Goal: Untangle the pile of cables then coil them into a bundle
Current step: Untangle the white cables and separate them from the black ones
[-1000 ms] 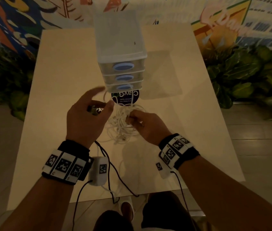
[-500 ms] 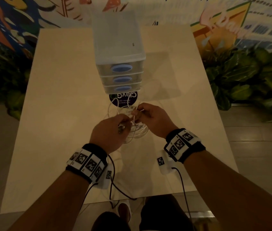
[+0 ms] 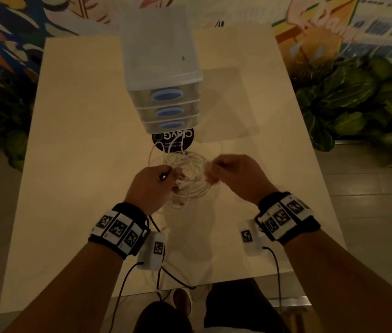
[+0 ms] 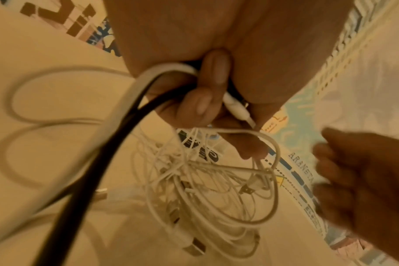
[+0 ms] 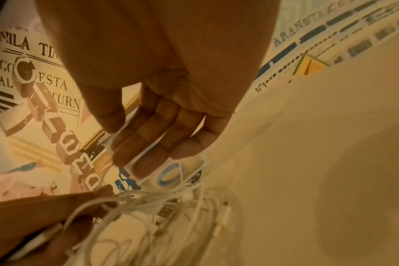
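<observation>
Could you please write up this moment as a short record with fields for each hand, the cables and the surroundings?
left hand: fingers curled round a white cable end, grip closed
right hand: fingers straight, holding nothing, beside the pile
white cables: tangled pile on the table, not yet coiled
drawer unit: three drawers, behind the pile

Tangled white cables [image 3: 185, 179] heaped on table.

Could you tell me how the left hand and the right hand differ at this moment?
The left hand is curled, gripping white cables; the right hand has relaxed, nearly straight fingers and grips nothing. The left hand also pinches a white plug; the right hand does not. Both hover over the tangle on the table.
</observation>
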The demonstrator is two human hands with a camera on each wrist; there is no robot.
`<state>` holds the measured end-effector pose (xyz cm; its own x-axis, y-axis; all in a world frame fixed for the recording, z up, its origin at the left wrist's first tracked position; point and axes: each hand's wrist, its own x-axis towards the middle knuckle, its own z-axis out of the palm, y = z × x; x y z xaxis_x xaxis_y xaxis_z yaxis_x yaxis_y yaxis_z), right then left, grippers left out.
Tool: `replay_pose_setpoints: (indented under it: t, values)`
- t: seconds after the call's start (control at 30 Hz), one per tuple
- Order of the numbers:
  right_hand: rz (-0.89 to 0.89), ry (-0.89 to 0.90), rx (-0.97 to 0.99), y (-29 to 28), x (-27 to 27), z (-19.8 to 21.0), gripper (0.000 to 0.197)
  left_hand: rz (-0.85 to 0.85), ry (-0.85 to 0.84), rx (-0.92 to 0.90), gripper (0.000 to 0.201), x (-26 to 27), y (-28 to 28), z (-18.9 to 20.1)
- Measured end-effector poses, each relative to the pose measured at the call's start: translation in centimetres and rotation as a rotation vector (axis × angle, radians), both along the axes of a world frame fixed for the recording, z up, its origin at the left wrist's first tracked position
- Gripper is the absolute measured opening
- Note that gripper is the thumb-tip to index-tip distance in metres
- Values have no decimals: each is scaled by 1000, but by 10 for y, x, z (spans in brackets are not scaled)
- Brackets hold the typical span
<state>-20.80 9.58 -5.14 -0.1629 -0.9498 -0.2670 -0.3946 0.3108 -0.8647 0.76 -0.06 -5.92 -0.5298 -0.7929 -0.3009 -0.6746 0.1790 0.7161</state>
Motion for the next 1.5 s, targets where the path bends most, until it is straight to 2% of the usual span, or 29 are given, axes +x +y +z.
replay_pose_setpoints:
  t: [0.07,0.13,0.23,0.3,0.37,0.43,0.5,0.6,0.77,0.97,1.03,1.13,1.2,1.27,1.33,1.5]
  values:
    - [109,23,137,18,-1,-5,20,36,35,18,35,1,-2,2]
    - [157,121,198,28,8,-20,19,48,55,37,36,2,-4,2]
    - [44,200,101,29,23,-37,35,63,72,80,34,2,-7,-1]
    - [-46,205,27,25,30,-38,38,83,77,106,36,3,-10,-3]
    - [-92,101,7,21,33,-41,36,99,78,111,39,4,-13,-4]
    - [-135,-139,40,15,35,-43,22,83,74,100,39,6,-14,-4]
    - [-208,-286,66,11,33,-41,8,43,64,94,36,7,-13,-3]
    - [-289,-286,98,5,26,-37,24,4,50,100,36,9,-11,-3]
    - [-296,-262,159,5,22,-37,17,30,35,79,34,7,-9,1]
    - [-345,-597,20,5,25,-13,18,159,-11,-41,41,13,-6,9]
    - [-340,-585,-11,2,23,-6,17,221,-44,-121,39,16,-3,13]
    - [-336,-498,-51,-3,22,1,24,274,-25,-272,33,17,7,22]
    - [-337,-470,-69,-7,23,5,26,170,26,-336,34,14,15,27]
    - [-340,-520,-70,-10,26,10,27,-24,44,-349,30,4,25,26]
    - [-342,-545,-61,-12,28,14,28,-148,44,-330,32,-8,33,20]
    - [-381,-627,-52,-11,26,20,24,-163,-76,-279,20,-21,22,9]
